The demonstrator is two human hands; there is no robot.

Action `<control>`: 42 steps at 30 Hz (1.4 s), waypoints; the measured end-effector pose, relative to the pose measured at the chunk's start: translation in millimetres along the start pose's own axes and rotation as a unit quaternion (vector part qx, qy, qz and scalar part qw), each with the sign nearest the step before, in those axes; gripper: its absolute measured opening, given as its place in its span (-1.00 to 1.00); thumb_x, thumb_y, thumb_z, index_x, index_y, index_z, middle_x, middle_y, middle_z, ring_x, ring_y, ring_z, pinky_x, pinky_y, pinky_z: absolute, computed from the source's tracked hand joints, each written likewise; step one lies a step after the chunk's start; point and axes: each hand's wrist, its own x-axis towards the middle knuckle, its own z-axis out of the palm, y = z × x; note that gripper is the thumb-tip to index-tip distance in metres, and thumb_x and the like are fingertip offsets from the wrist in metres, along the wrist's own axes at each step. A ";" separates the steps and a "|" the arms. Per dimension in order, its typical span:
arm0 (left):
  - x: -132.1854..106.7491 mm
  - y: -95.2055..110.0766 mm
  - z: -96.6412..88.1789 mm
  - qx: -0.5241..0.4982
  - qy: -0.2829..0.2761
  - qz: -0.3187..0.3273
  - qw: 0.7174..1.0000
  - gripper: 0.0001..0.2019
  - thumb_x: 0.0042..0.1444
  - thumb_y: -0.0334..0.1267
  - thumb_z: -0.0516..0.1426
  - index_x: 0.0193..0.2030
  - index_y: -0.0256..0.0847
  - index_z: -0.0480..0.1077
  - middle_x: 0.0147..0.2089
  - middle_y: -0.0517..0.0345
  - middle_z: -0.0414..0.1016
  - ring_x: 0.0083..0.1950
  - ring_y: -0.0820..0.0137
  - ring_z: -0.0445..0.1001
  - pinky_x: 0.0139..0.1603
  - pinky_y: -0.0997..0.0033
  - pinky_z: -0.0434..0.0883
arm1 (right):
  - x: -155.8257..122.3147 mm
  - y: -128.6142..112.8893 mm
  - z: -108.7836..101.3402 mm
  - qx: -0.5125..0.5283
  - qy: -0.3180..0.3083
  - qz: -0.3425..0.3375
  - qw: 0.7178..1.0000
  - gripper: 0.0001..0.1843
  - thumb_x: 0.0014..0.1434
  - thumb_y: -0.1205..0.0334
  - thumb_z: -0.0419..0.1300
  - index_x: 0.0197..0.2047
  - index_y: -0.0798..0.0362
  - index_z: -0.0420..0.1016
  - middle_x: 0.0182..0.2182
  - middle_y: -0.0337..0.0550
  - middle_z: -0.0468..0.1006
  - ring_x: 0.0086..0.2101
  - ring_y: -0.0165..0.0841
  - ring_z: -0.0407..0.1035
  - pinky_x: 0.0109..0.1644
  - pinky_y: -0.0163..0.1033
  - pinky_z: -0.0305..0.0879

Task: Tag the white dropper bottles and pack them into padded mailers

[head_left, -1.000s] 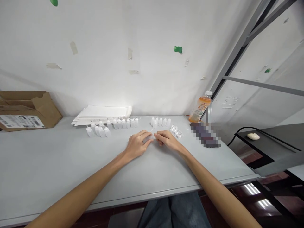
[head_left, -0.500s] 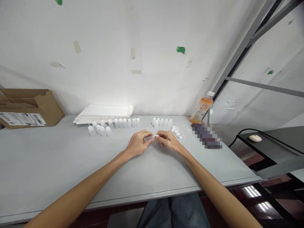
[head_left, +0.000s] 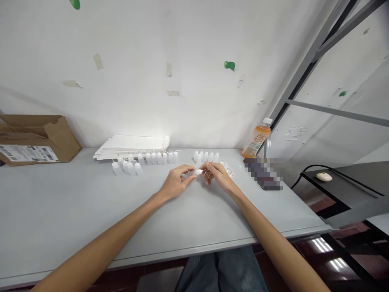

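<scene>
My left hand (head_left: pixel 175 181) is closed around a small translucent white squeeze bottle (head_left: pixel 191 174), which lies tilted nearly on its side with its top to the right. At that top end, the thumb and fingertips of my right hand (head_left: pixel 221 177) pinch the white cap (head_left: pixel 199 172); the fingers partly hide it. Behind my hands stands a group of small bottles (head_left: pixel 210 157) without visible caps. Several loose white caps with loops (head_left: pixel 229 170) lie just beyond my right hand. To the left, several more small bottles (head_left: pixel 159 158) stand in a row, with looped caps on top.
A stack of white sheets (head_left: pixel 133 142) lies against the wall behind the left bottles. An opened cardboard box (head_left: pixel 65 140) sits at the far left. An orange drink bottle (head_left: pixel 257 142) and a blurred dark object (head_left: pixel 263 174) are on the right of the grey table (head_left: pixel 91 211).
My right hand has turned and its fingers have shifted their grip at the bottle's cap end. My left hand keeps hold of the bottle. The view has shifted slightly.
</scene>
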 end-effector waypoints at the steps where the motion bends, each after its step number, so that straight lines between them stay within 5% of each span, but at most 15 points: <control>1: 0.1 1.1 -0.1 -0.016 -0.005 -0.008 1.000 -0.72 0.13 -0.08 0.14 -0.12 -0.21 0.45 -0.12 0.06 0.51 -0.16 0.34 0.47 -0.41 0.50 0.41 | 1.0 0.4 -0.6 0.008 0.017 0.004 1.000 -0.61 0.18 -0.07 0.09 -0.26 0.13 0.46 -0.46 -0.17 0.46 -0.61 -0.45 0.34 -0.56 -0.32 0.23; 6: -1.2 3.8 0.2 -0.060 -0.032 -0.037 0.997 -0.69 0.11 -0.05 0.15 -0.10 -0.20 0.44 -0.07 0.05 0.50 -0.28 0.40 0.47 -0.43 0.48 0.43 | 2.3 0.5 1.0 0.004 0.021 -0.013 1.000 -0.62 0.08 0.04 0.20 -0.08 0.07 0.46 -0.32 -0.15 0.48 -0.56 -0.44 0.40 -0.58 -0.33 0.28; 15: -2.4 7.4 -0.1 -0.106 -0.045 -0.081 0.990 -0.65 0.08 -0.01 0.16 -0.09 -0.21 0.42 -0.10 0.01 0.49 -0.36 0.41 0.48 -0.48 0.44 0.46 | 2.1 -1.2 0.9 0.050 0.044 -0.031 0.997 -0.70 -0.01 0.05 0.32 -0.31 0.13 0.55 -0.46 -0.16 0.47 -0.53 -0.41 0.37 -0.57 -0.31 0.29; 22: -3.2 12.4 -3.1 -0.156 -0.061 -0.067 0.984 -0.52 0.18 -0.06 0.09 0.22 -0.06 0.22 -0.23 0.12 0.39 -0.34 0.41 0.52 -0.47 0.49 0.45 | 2.8 -2.8 -6.6 0.091 0.068 -0.043 0.993 -0.74 -0.05 0.12 0.36 -0.32 0.12 0.61 -0.59 -0.23 0.43 -0.56 -0.44 0.30 -0.56 -0.31 0.30; 42: -4.8 6.7 -0.3 -0.138 -0.081 -0.084 0.984 -0.55 0.24 -0.06 0.01 0.19 -0.20 0.34 -0.44 0.21 0.33 -0.52 0.52 0.39 -0.44 0.45 0.43 | -0.5 -8.0 -6.6 0.020 0.029 -0.053 0.998 -0.69 0.04 0.02 0.28 -0.28 0.10 0.60 -0.53 -0.22 0.44 -0.53 -0.44 0.34 -0.44 -0.25 0.41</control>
